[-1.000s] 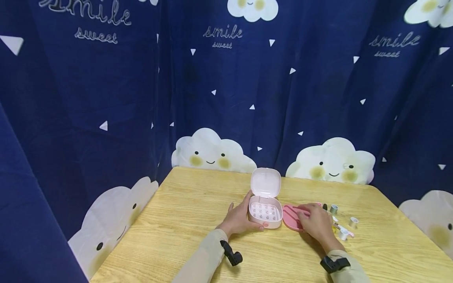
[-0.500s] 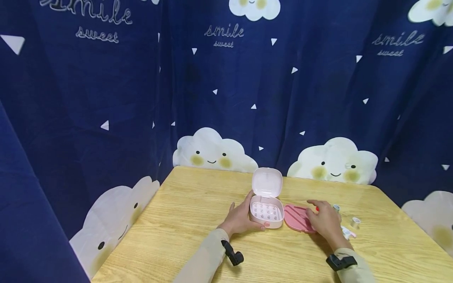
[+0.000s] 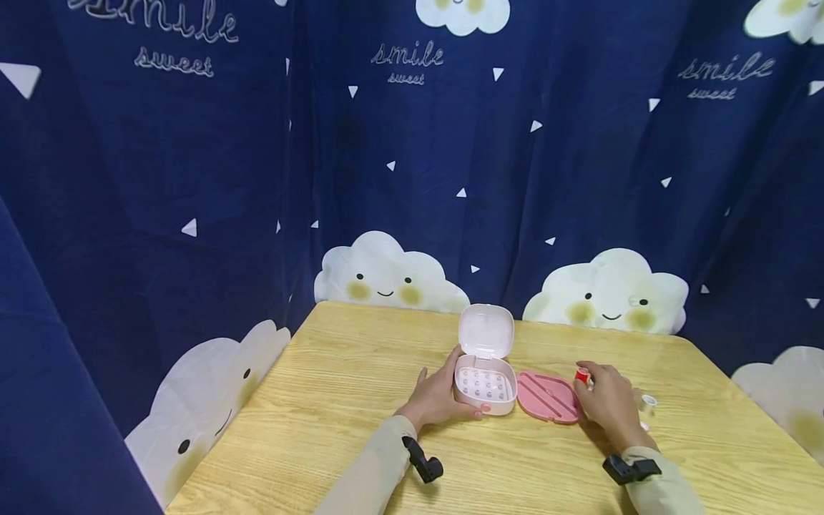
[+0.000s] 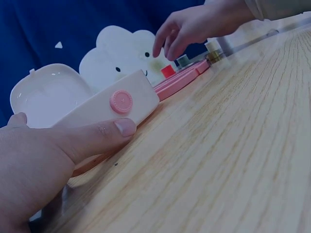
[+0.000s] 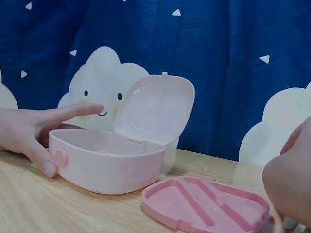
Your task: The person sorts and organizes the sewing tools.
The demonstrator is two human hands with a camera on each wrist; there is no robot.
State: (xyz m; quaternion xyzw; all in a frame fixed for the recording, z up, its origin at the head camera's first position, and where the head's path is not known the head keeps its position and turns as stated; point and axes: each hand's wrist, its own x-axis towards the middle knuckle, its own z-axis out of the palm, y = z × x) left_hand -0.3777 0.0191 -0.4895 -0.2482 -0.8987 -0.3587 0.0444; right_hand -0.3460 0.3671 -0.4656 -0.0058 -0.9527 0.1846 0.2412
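A pale pink box with a raised hinged lid stands on the table; rows of small round marks show inside. My left hand holds its left side, thumb on the front by the round pink button. Beside the box lies a pink tray insert with diagonal grooves. My right hand is at the tray's right end, its thumb and index finger apart around a small red spool. In the left wrist view those fingertips hang just above the red spool.
A greenish spool and a yellowish one are near the tray. A white spool lies right of my right hand, which hides other small items. A blue curtain with clouds hangs behind the wooden table.
My right hand has moved off the pink tray insert to the right, to the red spool, uncovering the tray's grooves. My left hand has stayed on the box.
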